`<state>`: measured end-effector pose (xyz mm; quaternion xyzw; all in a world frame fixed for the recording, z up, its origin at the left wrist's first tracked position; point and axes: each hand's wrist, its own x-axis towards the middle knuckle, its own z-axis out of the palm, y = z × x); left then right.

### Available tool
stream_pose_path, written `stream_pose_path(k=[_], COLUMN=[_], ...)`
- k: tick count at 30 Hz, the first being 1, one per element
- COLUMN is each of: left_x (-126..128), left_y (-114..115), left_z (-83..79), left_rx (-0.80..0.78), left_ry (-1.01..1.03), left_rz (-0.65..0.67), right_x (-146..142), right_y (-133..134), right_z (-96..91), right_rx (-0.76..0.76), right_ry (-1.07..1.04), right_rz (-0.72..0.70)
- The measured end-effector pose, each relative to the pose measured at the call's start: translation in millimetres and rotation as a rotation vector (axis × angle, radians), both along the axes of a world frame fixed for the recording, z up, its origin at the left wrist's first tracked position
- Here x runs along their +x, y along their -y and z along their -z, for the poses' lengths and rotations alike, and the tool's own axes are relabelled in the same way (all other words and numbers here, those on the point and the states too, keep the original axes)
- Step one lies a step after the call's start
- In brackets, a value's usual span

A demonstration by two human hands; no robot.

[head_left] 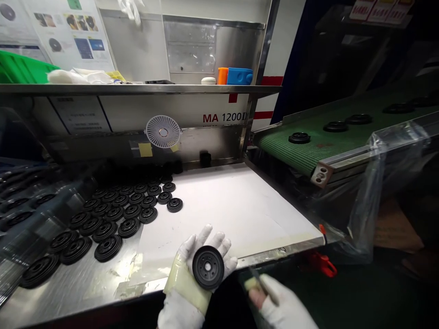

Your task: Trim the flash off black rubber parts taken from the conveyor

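My left hand [187, 285], in a white glove with yellowish tape around its palm and wrist, is turned palm up. A round black plastic wheel part [215, 269] rests in it, ribbed and holed around a pale centre, with the fingers spread behind. To the right and lower, my right hand [283, 304] is closed on a slim knife [255, 275]; its blade points up and left, apart from the wheel part. That hand is gloved too, with a bare fingertip and yellow tape showing. Motion blurs the knife, and its handle is mostly hidden in the grip.
Several similar black wheel parts [114, 213] lie in rows on the metal table's left, near clear plastic trays [44, 228]. White sheeting [219, 201] covers the middle. A green conveyor [284, 148] carries more parts at right. Red-handled scissors [322, 264] hang by the edge; a fan [163, 131] stands behind.
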<state>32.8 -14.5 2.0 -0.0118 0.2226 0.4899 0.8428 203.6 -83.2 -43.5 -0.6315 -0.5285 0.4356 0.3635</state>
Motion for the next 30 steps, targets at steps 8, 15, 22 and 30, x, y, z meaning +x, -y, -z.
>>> stream_pose_path(k=[8,15,22,30], left_x=[0,-10,-18,-16], left_y=[5,2,-3,-2], left_z=[2.2,11.7,14.3,15.4], left_rx=[0.025,0.053,0.093,0.082], left_ry=[-0.089,0.036,0.022,0.039], left_rz=[0.049,0.091,0.104,0.078], right_x=[-26,-18,45,-30], right_y=[-39,-58,-75,-51], right_z=[-92.5,-83.3,-81.0,-93.3], right_rx=[0.210,0.375,0.388,0.166], right_ry=[0.489,0.337,0.722,0.319], right_rz=[-0.141,-0.032,0.090,-0.287])
